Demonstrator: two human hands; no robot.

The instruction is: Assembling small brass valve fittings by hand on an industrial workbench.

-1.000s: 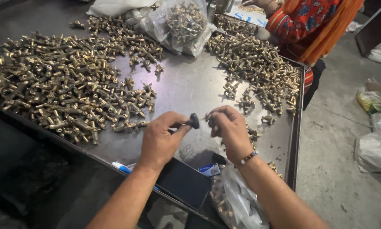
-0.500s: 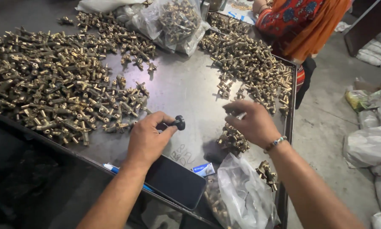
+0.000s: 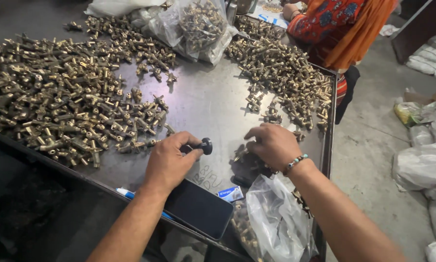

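Observation:
My left hand (image 3: 169, 162) grips a small tool with a round black knob (image 3: 206, 145) that sticks out to the right, low over the dark metal table (image 3: 203, 102). My right hand (image 3: 272, 144) rests palm down on the table near the front right, fingers curled over a few small brass fittings (image 3: 239, 154); whether it grips one is hidden. A beaded bracelet is on that wrist. A large heap of brass fittings (image 3: 58, 106) lies left of my left hand.
A second heap of brass fittings (image 3: 281, 77) lies at the back right, near a seated person in orange and red (image 3: 339, 29). Clear bags of fittings (image 3: 198, 24) sit at the back. A dark phone (image 3: 196, 207), a pen and a plastic bag (image 3: 276, 223) lie at the front edge.
My right hand has come down and left from above the small pile onto the table near the front. My left hand keeps hold of the black-knobbed tool.

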